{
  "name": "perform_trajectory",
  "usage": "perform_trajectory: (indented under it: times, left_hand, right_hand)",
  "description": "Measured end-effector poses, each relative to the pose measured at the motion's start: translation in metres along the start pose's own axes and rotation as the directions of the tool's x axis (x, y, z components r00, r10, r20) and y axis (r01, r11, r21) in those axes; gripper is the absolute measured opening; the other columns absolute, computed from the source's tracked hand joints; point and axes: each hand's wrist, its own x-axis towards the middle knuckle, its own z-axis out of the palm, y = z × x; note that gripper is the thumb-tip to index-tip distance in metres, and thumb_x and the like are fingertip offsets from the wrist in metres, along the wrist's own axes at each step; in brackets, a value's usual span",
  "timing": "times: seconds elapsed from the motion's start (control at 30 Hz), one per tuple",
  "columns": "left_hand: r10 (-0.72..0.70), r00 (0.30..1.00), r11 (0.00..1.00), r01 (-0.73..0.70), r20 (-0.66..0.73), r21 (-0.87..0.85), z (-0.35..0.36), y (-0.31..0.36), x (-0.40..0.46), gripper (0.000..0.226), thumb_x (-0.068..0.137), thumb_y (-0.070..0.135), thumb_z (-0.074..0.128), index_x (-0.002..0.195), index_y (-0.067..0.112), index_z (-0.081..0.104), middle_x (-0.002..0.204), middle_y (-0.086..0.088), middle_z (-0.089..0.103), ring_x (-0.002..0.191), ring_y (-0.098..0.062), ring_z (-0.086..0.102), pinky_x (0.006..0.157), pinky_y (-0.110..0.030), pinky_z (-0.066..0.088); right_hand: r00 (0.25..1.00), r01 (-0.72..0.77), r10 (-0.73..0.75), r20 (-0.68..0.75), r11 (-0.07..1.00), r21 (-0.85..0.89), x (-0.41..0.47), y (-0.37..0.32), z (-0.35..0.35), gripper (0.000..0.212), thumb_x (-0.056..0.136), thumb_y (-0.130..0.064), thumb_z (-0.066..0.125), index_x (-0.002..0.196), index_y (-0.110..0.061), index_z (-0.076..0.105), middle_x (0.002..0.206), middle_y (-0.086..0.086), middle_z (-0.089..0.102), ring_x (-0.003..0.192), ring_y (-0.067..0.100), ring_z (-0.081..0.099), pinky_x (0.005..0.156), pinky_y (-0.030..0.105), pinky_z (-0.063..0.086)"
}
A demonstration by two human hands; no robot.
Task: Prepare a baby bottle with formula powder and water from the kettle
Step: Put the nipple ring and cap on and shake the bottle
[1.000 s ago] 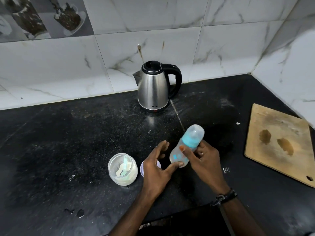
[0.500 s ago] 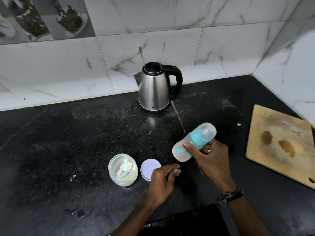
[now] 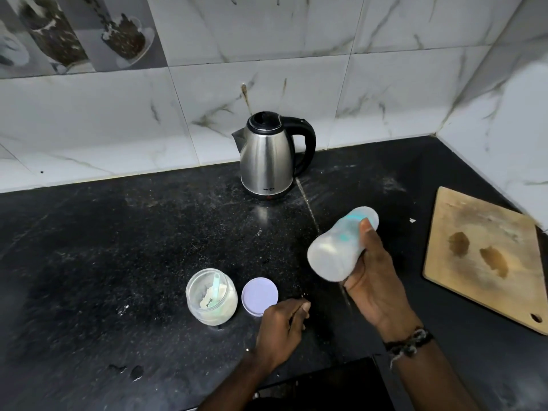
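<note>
**Bottle tipped on its side in the right hand, powder jar waiting to the left**

The right hand [image 3: 375,280] has the baby bottle [image 3: 341,243] wrapped in its fingers and lifted clear of the black counter [image 3: 103,262]. The bottle lies tilted, its long axis running from the rounded base, nearest the camera and to the left, up and away to the capped end at the upper right. The blue collar shows faintly through the clear cap, and the whole bottle is a little blurred, so I cannot tell whether anything is inside it.

The left hand [image 3: 281,324] rests on the counter with its fingers curled in; it seems to hold nothing, though the fingertips are partly tucked under. It sits just beside the loose lilac lid [image 3: 259,295], and the open jar of powder [image 3: 211,296], with a scoop standing in it, is just beyond that lid.

So the jar lies to the left of the bottle and nearer the left hand. The kettle [image 3: 268,161] stands upright at the back, well apart from both hands, its handle turned to the right. A wooden board [image 3: 486,256] lies off to the right, out of the way.

My guess is the cap must come off and the bottle be stood upright before any scooping.
</note>
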Motion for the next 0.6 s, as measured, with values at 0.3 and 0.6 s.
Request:
perform_trajectory:
  times: [0.3,0.6]
  left_hand:
    - [0.128,0.991,0.989,-0.124,-0.044,0.085,0.003,-0.002,-0.004,0.032,0.107,0.028,0.053,0.078,0.016,0.063,0.072,0.002,0.063,0.067,-0.017,0.062,0.061,-0.038,0.048]
    - [0.153,0.985,0.984,-0.144,-0.082,0.102,0.003,-0.003,-0.004,0.026,0.104,0.022,0.059,0.080,0.017,0.065,0.073,0.003,0.065,0.067,-0.015,0.062,0.063,-0.027,0.043]
  right_hand:
    - [1.000,0.025,-0.025,-0.002,0.998,0.062,-0.002,0.005,-0.006,0.039,0.073,-0.047,0.068,0.092,-0.013,0.073,0.089,0.005,0.078,0.078,0.016,0.075,0.068,0.032,0.063]
    - [0.999,0.018,-0.017,0.041,0.999,-0.036,-0.006,0.009,-0.009,0.031,0.074,-0.040,0.068,0.078,-0.012,0.079,0.085,0.006,0.078,0.076,0.017,0.076,0.067,0.037,0.064]
